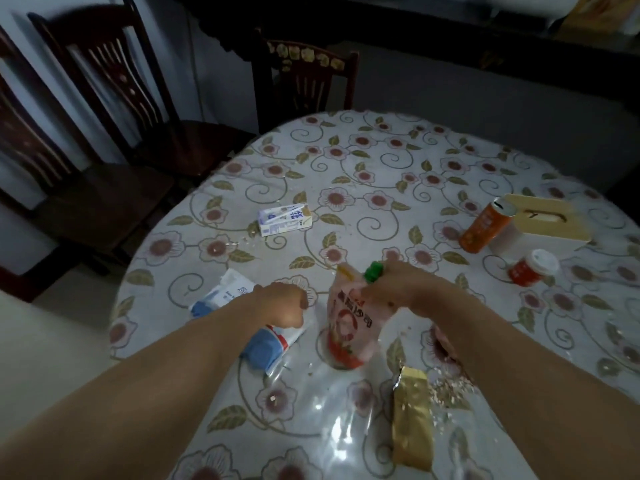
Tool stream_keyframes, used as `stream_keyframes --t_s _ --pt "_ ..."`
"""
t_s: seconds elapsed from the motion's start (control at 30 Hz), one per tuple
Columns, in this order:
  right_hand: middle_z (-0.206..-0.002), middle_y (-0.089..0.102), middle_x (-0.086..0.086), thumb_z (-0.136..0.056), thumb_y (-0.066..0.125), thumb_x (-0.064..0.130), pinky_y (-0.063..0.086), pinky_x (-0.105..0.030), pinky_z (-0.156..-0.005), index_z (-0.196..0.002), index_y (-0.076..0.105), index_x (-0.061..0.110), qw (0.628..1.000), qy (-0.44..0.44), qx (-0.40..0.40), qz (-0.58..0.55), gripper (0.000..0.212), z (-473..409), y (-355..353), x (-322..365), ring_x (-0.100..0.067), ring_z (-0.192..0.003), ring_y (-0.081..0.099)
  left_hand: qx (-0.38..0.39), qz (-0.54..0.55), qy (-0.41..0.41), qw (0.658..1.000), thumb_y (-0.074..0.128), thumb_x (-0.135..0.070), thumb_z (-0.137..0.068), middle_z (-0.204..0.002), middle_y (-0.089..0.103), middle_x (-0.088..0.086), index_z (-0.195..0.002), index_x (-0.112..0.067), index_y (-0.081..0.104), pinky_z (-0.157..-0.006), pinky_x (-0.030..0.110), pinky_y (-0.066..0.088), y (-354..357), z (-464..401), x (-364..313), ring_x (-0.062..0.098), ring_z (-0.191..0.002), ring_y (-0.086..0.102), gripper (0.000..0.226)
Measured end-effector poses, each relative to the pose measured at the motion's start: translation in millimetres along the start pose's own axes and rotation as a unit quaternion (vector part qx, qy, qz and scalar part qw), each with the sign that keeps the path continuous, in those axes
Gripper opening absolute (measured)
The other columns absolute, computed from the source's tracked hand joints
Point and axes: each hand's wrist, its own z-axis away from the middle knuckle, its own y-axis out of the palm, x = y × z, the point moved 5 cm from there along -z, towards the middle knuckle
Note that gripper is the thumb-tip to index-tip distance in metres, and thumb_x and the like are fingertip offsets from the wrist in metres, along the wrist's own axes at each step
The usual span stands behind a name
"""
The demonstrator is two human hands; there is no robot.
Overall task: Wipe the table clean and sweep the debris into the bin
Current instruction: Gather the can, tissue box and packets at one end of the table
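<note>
Round table (pixel 398 161) under a flowered cloth and clear plastic cover. Standing upright near its near edge, a pink snack bag (pixel 349 327), long axis vertical, top pinched by the right hand (pixel 391 289), which also curls around a green clip (pixel 374 271). Just left of the bag, the left hand (pixel 287 306), fingers curled over a blue-and-white wipes pack (pixel 256 327) lying flat, its long axis running away and to the left; whether it truly grips cannot be told. Right of the bag and nearer, a gold packet (pixel 412 417) lying flat, pointing toward the bag, crumbs (pixel 450 389) scattered beside it. Beyond the bag, a small milk carton (pixel 285 220) on its side. Far right of the bag, an orange can (pixel 485 225), a tissue box (pixel 547 220) and a small red jar (pixel 531 268).
</note>
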Motion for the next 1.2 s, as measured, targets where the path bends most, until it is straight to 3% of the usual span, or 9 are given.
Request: stream_keyframes --t_s 0.13,0.27,0.47,0.57,0.67,0.8,0.87,1.03,1.2 --pt "-0.097 0.063 -0.010 -0.084 0.061 0.011 0.053 -0.034 -0.083 -0.100 0.052 0.007 0.997 0.008 -0.057 0.057 0.020 15.5 -32.1 15.8 -0.024 -0.091 0.061 0.047 -0.056 0.048 0.996 0.037 -0.004 -0.094 -0.146 0.041 0.002 -0.132 -0.024 0.053 -0.115 0.044 0.023 0.9 -1.9 -15.3 0.027 -0.134 0.038 0.045" --pt "-0.094 0.064 -0.011 -0.086 0.058 0.006 0.053 -0.032 -0.076 -0.098 0.054 0.003 0.994 0.010 -0.104 0.033 0.013 26.1 -54.6 13.0 -0.023 -0.086 0.061 0.075 -0.132 0.080 0.985 0.036 -0.004 -0.097 -0.148 0.039 0.008 -0.140 -0.011 0.045 -0.107 0.030 0.033 -0.7 -4.7 -28.8 0.028 -0.133 0.040 0.044" --pt "-0.094 0.068 -0.014 -0.085 0.056 0.006 0.054 -0.031 -0.066 -0.092 0.057 0.006 0.987 -0.009 -0.156 -0.027 0.006 28.0 -61.4 -6.6 -0.026 -0.084 0.065 0.077 -0.235 0.106 0.963 0.053 -0.004 -0.090 -0.125 0.056 0.015 -0.118 -0.005 0.057 -0.094 0.036 0.045 -5.0 -17.6 -28.2 0.031 -0.109 0.056 0.028" --pt "-0.085 0.063 -0.008 -0.086 0.054 0.005 0.054 -0.030 -0.061 -0.089 0.055 0.007 0.984 -0.005 -0.172 -0.045 0.004 24.8 -72.6 -13.1 -0.023 -0.078 0.061 0.064 -0.224 0.105 0.967 0.056 -0.004 -0.087 -0.119 0.061 0.013 -0.112 -0.003 0.061 -0.086 0.034 0.047 -18.0 -20.8 -25.7 0.028 -0.102 0.059 0.025" --pt "-0.087 0.063 -0.009 -0.087 0.056 0.006 0.055 -0.037 -0.077 -0.082 0.052 0.013 0.981 0.003 -0.180 -0.075 0.009 20.2 -89.0 -17.5 -0.023 -0.082 0.061 0.054 -0.194 0.089 0.975 0.059 -0.008 -0.084 -0.112 0.064 0.009 -0.106 -0.008 0.065 -0.083 0.030 0.048 -40.5 -21.9 -22.9 0.026 -0.096 0.061 0.023" --pt "-0.096 0.065 -0.011 -0.087 0.058 0.010 0.050 -0.025 -0.061 -0.099 0.058 0.007 0.981 0.015 -0.179 -0.077 0.012 10.3 -120.2 -23.0 -0.022 -0.081 0.061 0.093 -0.183 0.064 0.977 0.055 -0.005 -0.083 -0.090 0.053 0.012 -0.086 -0.012 0.057 -0.060 0.023 0.035 -72.1 -22.5 -35.2 0.020 -0.075 0.045 0.008" --pt "-0.098 0.066 -0.012 -0.088 0.058 0.010 0.054 -0.031 -0.069 -0.103 0.058 0.006 0.979 0.016 -0.181 -0.093 0.016 5.0 -132.1 -25.7 -0.023 -0.083 0.063 0.100 -0.149 0.058 0.982 0.054 -0.003 -0.083 -0.087 0.054 0.010 -0.086 -0.012 0.055 -0.062 0.024 0.039 -88.5 -25.1 -46.8 0.020 -0.075 0.048 0.009" --pt "-0.089 0.066 -0.011 -0.089 0.054 0.010 0.052 -0.027 -0.057 -0.089 0.056 0.008 0.967 0.014 -0.228 -0.111 0.003 -9.1 -180.6 -33.6 -0.023 -0.077 0.063 0.007 -0.033 0.053 0.998 0.044 0.002 -0.086 -0.064 0.046 0.009 -0.077 -0.007 0.047 -0.050 0.026 0.039 -149.4 -46.6 -105.7 0.018 -0.053 0.042 0.013" --pt "-0.087 0.069 -0.017 -0.087 0.052 0.013 0.059 -0.048 -0.069 -0.089 0.057 0.008 0.950 0.023 -0.288 -0.119 0.008 -32.8 -223.1 -51.5 -0.034 -0.076 0.068 -0.150 0.072 0.026 0.986 0.041 0.003 -0.089 -0.092 0.057 0.016 -0.109 -0.004 0.056 -0.059 0.031 0.043 -190.7 -98.9 -153.3 0.026 -0.076 0.055 0.026"
